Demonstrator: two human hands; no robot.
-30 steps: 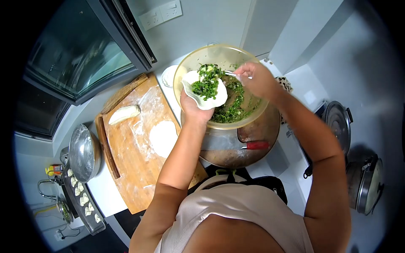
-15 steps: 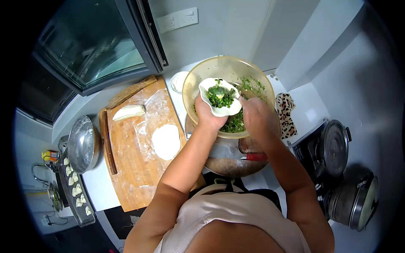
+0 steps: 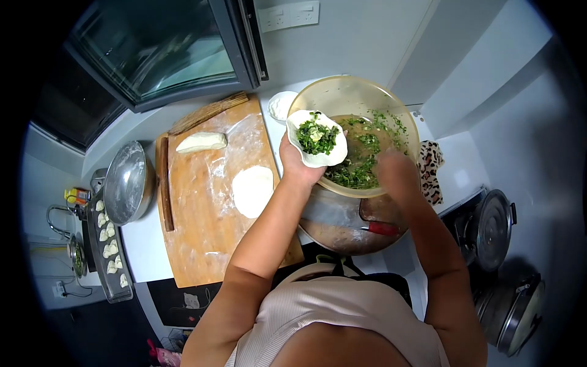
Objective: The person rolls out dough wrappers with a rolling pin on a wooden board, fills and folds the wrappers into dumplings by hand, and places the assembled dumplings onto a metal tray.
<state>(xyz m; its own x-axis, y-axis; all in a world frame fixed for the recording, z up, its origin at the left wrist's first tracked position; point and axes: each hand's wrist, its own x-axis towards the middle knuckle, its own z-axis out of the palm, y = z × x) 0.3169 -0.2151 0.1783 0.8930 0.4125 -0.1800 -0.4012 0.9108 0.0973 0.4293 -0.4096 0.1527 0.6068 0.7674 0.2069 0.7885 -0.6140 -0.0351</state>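
In my left hand [image 3: 297, 166] lies a thin dough wrapper [image 3: 337, 156], cupped over the palm with its edge curling up. Chopped green filling [image 3: 317, 136] is heaped in its middle. This hand is at the left rim of a large yellowish mixing bowl [image 3: 324, 92]. My right hand [image 3: 398, 174] is over the bowl's right side, its fingers curled and smeared by motion; whatever it grips cannot be made out. More chopped greens [image 3: 354, 173] lie in the bottom and cling to the bowl's wall. Another flat dough round [image 3: 253, 192] rests on the floured wooden board [image 3: 199, 244].
A dough log [image 3: 202, 142] and a rolling pin [image 3: 165, 183] lie on the board. A cleaver with a red handle [image 3: 383, 228] lies below the mixing bowl. Left are a metal bowl [image 3: 127, 183] and a tray [image 3: 119, 292] of dumplings. Pots [image 3: 489, 229] stand right.
My right hand has moved away from the wrapper, to the right and down over the bowl. The left hand still holds the filled wrapper. The camera view has shifted slightly.
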